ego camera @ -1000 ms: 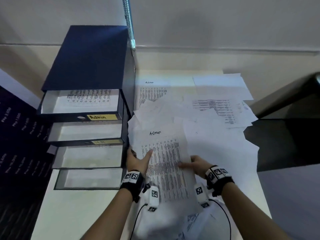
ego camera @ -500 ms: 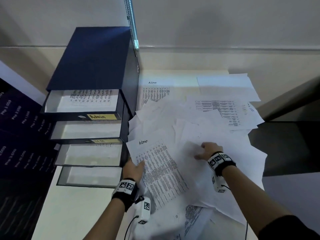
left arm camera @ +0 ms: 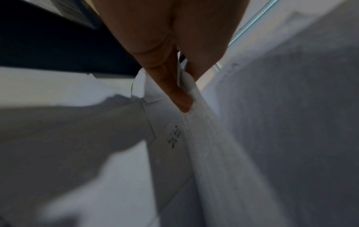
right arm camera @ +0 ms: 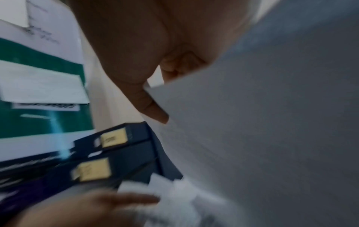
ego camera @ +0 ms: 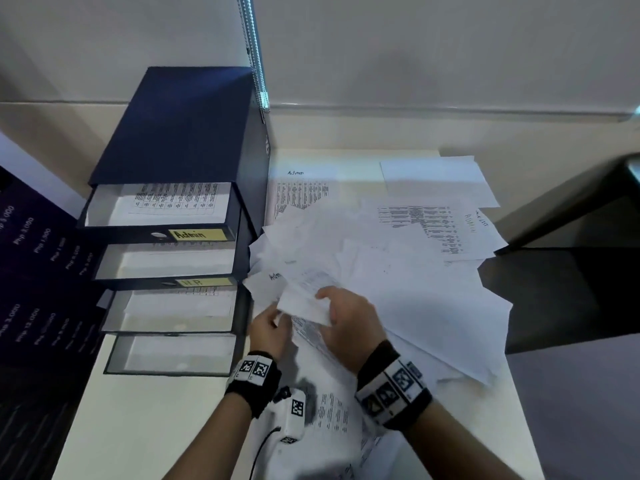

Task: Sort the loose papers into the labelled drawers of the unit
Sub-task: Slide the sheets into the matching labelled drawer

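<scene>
A dark blue drawer unit [ego camera: 180, 126] stands at the table's left with its drawers pulled out. The top one carries a yellow "Admin" label [ego camera: 195, 234], the second a yellow label [ego camera: 204, 282]. Loose white papers [ego camera: 398, 271] cover the table to its right. My left hand [ego camera: 277, 315] pinches a printed sheet headed "Admin" [ego camera: 265, 284] by its lower edge; the left wrist view shows the left hand [left arm camera: 183, 93] with thumb and fingers clamped on paper. My right hand [ego camera: 323, 299] holds a second sheet [ego camera: 304, 299] over the first, thumb [right arm camera: 153, 112] on its face.
The two lower drawers [ego camera: 173, 355] hold white paper. A beaded metal cord [ego camera: 254, 64] hangs behind the unit. A dark printed panel [ego camera: 34, 271] stands at the left and a black surface [ego camera: 571, 296] lies past the table's right edge. Bare tabletop [ego camera: 138, 427] shows below the unit.
My right hand let go of the Admin sheet, reached right into the pile, and came back left with another sheet over the one in my left hand.
</scene>
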Available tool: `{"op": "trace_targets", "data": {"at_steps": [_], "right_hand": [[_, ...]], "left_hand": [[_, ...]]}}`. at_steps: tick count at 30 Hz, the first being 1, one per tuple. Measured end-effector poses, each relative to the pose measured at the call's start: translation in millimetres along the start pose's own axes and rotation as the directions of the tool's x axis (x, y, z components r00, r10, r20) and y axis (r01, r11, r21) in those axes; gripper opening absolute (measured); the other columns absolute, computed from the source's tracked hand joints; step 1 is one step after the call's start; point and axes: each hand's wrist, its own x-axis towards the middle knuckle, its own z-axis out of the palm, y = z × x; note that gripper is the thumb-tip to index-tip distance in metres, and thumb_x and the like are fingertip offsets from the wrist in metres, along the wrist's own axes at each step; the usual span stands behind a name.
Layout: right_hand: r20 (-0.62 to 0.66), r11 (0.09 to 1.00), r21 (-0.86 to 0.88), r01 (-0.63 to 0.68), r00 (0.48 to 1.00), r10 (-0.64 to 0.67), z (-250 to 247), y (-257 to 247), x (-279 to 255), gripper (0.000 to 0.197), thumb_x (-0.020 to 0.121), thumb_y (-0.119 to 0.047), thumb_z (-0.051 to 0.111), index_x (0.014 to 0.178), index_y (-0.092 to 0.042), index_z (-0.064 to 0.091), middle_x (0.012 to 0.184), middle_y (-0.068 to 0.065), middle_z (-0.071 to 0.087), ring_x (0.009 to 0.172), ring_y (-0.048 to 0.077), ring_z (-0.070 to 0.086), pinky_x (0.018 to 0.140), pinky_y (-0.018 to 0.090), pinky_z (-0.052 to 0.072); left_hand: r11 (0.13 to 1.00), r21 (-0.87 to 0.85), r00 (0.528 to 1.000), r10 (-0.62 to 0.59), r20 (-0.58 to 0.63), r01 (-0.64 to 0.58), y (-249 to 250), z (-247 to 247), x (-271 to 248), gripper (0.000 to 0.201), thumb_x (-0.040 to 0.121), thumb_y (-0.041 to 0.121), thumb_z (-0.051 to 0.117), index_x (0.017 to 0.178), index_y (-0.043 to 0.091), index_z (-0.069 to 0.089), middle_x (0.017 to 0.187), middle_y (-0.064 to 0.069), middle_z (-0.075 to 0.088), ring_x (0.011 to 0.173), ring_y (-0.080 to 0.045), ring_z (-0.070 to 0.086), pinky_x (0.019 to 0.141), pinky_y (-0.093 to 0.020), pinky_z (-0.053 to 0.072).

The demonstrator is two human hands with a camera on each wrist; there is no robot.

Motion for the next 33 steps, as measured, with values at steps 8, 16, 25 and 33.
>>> {"op": "trace_targets", "data": {"at_steps": [8,16,25,33], "right_hand": [[0.285,0.980,-0.195,-0.047,0.953,0.103,75.1,5.8,-13.4,0.052,0.089,-0.028,0.063,0.138,-0.021,0.047,0.124,0.000,0.062,0.114,0.021,0.057,0.099,0.033,0.045],[0.191,0.957,0.264,-0.119,0.979,0.069,48.8,52.8,-10.1,0.038,0.078,-0.045,0.076,0.108,-0.022,0.071,0.096,-0.009,0.068,0.081,0.002,0.061,0.073,0.019,0.051],[0.108,0.788,0.501,-0.358,0.929,0.354,-36.8,101.8,28.5,0.021,0.083,-0.021,0.076,0.099,-0.011,0.067,0.093,-0.020,0.067,0.083,-0.006,0.060,0.091,0.028,0.050],[-0.041,0.791,0.408,-0.456,0.856,0.515,-33.6,183.2,-4.2,0.038,0.085,-0.039,0.073,0.061,-0.011,0.063,0.057,-0.002,0.059,0.059,0.015,0.054,0.049,0.020,0.043]], "left_hand": [[0.611,-0.636,0.882,-0.295,0.369,0.471,-7.2,-19.6,-15.2,0.073,0.086,0.076,0.044,0.118,0.016,0.070,0.114,-0.015,0.073,0.105,-0.030,0.067,0.096,-0.044,0.048],[0.998,-0.068,0.988,-0.001,0.154,0.012,1.4,-35.4,-12.5,0.003,0.095,0.020,0.067,0.092,0.019,0.067,0.091,0.006,0.070,0.092,-0.011,0.067,0.079,-0.021,0.042],[0.981,-0.099,0.931,0.190,0.312,-0.167,54.5,-75.9,11.6,0.038,0.073,0.048,0.081,0.091,0.015,0.076,0.088,0.013,0.071,0.080,-0.002,0.065,0.078,-0.022,0.048],[0.970,-0.237,0.985,0.099,0.143,-0.063,34.5,-34.6,34.3,0.032,0.103,0.040,0.050,0.104,0.019,0.074,0.105,0.008,0.073,0.099,-0.010,0.067,0.093,-0.029,0.048]]}}
